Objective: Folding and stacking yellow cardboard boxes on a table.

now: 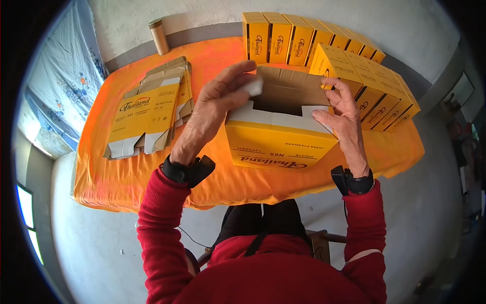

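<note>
Orange-draped table (101, 172), grey floor below; open yellow carton (276, 144) at the near edge, centre.

Left hand (220, 99) pinches a white end flap (253, 87) at the carton's far-left corner, fingers curled narrow, apparently to fold it. Right hand (341, 114) lies flat along the right rim, fingers spread, steadying, gripping nothing. Flat carton blanks (147, 111) stacked left. Finished yellow boxes (314, 40) rowed far right. Brown tube (159, 36) upright, far left.
</note>
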### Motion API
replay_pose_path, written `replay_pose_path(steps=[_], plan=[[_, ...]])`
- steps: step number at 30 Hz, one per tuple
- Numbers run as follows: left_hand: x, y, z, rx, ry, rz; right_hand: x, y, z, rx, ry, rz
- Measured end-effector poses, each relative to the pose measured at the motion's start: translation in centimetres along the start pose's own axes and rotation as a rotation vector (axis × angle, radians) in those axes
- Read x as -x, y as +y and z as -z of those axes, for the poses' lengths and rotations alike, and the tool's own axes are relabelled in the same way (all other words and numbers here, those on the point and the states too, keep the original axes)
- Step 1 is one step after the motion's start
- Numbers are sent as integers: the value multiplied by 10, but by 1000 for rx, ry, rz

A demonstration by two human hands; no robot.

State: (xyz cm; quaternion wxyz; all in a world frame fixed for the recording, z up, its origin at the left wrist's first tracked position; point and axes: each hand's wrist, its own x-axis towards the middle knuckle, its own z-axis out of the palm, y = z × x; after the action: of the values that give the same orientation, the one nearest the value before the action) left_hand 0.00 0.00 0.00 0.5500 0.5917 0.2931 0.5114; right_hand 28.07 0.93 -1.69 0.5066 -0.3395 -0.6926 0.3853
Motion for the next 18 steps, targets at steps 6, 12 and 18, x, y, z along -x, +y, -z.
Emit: replay_pose_path(steps=[6, 12, 18], plan=[[2, -16, -8, -183, 38, -257, -6, -25, 2, 364, -124, 144], [-6, -6, -5, -308, 6, -260, -7, -28, 1, 244, -121, 16], [-6, 4, -3, -311, -33, -136, 1, -22, 4, 307, -83, 60]])
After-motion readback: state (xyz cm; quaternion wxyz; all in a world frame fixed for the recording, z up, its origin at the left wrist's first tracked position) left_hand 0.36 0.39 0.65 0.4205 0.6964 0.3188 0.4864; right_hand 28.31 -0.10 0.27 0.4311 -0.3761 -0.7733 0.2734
